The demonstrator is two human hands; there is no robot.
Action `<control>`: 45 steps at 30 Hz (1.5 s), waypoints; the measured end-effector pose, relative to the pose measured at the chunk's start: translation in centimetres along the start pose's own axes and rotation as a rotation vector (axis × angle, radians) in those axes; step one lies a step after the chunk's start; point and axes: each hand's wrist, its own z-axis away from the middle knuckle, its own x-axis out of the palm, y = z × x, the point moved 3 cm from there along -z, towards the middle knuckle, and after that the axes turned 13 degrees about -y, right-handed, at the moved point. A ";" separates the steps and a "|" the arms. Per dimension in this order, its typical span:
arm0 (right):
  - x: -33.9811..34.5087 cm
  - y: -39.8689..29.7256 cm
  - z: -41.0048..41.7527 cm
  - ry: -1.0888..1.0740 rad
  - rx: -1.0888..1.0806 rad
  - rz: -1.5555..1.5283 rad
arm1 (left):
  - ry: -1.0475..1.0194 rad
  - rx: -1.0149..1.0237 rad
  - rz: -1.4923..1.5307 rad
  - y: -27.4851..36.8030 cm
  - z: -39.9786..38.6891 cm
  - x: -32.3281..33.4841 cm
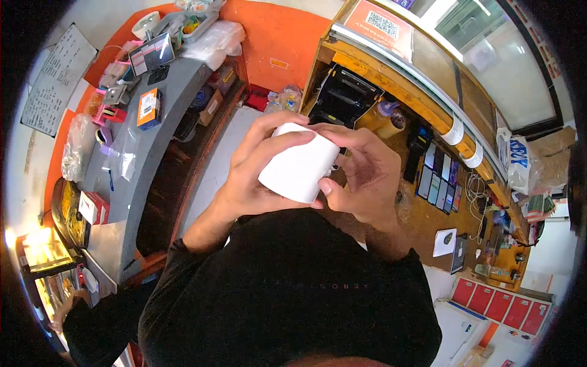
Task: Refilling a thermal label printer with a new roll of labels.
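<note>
A white roll, which looks like a roll of paper labels or receipt paper (pixel 300 165), is held up in front of my chest. My left hand (pixel 257 160) wraps round its left side, with fingers over the top and the palm below. At its right end, the fingers and thumb of my right hand (pixel 362 169) touch the rim. That end face is mostly turned away and hidden. Beyond my right hand, a black label printer (pixel 344 98) stands open in a wooden shelf.
Several phones (pixel 435 179) lie in rows on the wooden counter (pixel 422 220) at right, near loose white cables (pixel 477 192). Along the left runs a grey counter (pixel 172 101) with a tablet (pixel 153 52), an orange box (pixel 149 109) and tape dispensers (pixel 110 114). Another person's arm (pixel 69 312) shows at lower left.
</note>
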 end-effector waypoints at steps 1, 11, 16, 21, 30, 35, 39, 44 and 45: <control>-0.1 0.1 -0.1 0.000 0.000 0.000 | 0.005 0.001 -0.012 0.0 0.0 0.0; 0.1 0.2 0.0 0.011 -0.020 -0.025 | 0.020 0.006 0.007 -0.1 0.2 0.1; 0.2 0.3 0.1 -0.006 -0.057 0.024 | 0.000 -0.002 0.031 -0.4 0.3 0.1; -0.2 0.3 0.2 -0.020 -0.034 -0.006 | 0.003 -0.009 0.065 -0.3 0.5 0.1; 0.1 0.1 0.1 0.050 0.063 -0.006 | 0.029 -0.007 0.020 -0.4 0.3 0.3; 0.1 0.1 -0.1 0.131 0.120 -0.033 | 0.022 -0.014 -0.001 -0.3 0.2 0.3; -0.6 -2.5 -0.3 0.212 -0.139 0.617 | 0.094 -0.051 -0.125 0.1 0.1 0.2; 0.6 -3.9 0.3 0.106 -0.170 1.087 | 0.121 0.025 -0.277 0.3 -0.3 0.2; 0.7 -3.8 0.4 0.111 -0.166 1.089 | 0.120 0.040 -0.297 0.3 -0.3 0.3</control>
